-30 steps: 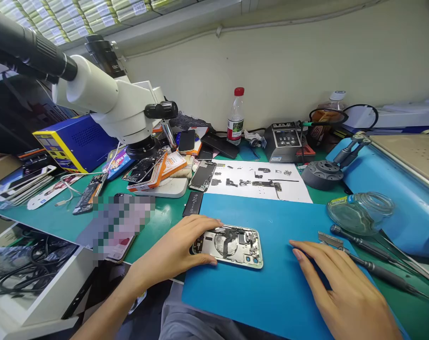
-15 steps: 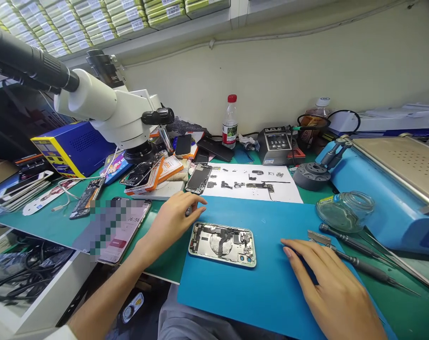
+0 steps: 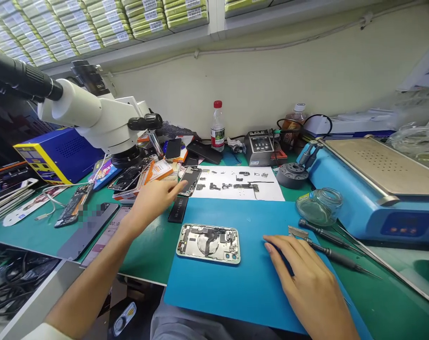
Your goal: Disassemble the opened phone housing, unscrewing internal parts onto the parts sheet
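A person's two bare hands are well apart over a cluttered workbench. At the center front, an opened phone housing (image 3: 207,243) lies flat on a blue mat (image 3: 207,288), its inside facing up, a round silvery area in its middle and two camera openings at its lower right corner. Neither hand touches it.

The left hand (image 3: 155,199) stretches forward past the housing, fingertips at the near edge of a dark display panel (image 3: 192,181); whether they grip it cannot be told. Just below those fingers lies a flat black battery (image 3: 178,209).

The right hand (image 3: 302,269) is palm down over the right side of the mat, fingers loosely extended, holding nothing. Just beyond it are a dark-handled screwdriver (image 3: 336,257) and a clear glass jar (image 3: 319,208) tipped on its side.

Behind the mat, small dark parts are spread across a white sheet (image 3: 271,192). A white microscope (image 3: 101,118) leans in from the left; a red-capped bottle (image 3: 217,127) stands by the wall.
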`<state>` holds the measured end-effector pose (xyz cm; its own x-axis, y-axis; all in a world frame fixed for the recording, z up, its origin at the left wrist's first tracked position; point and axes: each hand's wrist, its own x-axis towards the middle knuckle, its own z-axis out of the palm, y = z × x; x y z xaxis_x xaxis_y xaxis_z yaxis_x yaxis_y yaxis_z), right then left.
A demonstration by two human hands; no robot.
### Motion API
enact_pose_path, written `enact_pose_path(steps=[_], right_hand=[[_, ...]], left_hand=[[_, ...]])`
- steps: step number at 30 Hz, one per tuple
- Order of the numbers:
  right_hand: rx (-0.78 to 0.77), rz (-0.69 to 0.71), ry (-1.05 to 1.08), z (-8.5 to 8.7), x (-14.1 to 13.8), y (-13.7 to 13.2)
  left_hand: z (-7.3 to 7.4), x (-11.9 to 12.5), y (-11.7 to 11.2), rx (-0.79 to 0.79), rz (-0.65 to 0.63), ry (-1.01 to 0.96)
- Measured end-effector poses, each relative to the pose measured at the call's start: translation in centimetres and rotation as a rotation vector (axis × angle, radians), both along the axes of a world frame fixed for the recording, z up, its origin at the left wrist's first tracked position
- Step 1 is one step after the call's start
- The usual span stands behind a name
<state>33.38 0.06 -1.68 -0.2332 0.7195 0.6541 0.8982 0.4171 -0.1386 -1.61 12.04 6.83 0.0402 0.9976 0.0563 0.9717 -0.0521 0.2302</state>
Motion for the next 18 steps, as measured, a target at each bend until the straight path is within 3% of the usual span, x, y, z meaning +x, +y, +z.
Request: enact_pose_path(steps=[5,12,18], right_hand=[[0.018,0.019,0.007,-0.3,0.2,0.1],[0.054,0.042,0.0,-0.4,0.4,0.4],[0.071,0.035,-0.005,-0.2,0.4,0.4]], left_hand=[[-0.3,-2.2,0.9,0.012,0.101,0.047],[-0.7,-2.0,1.3,-0.039,0.034,0.045],[0.3,-1.3,2.1,-0.041,-0.028,0.02]])
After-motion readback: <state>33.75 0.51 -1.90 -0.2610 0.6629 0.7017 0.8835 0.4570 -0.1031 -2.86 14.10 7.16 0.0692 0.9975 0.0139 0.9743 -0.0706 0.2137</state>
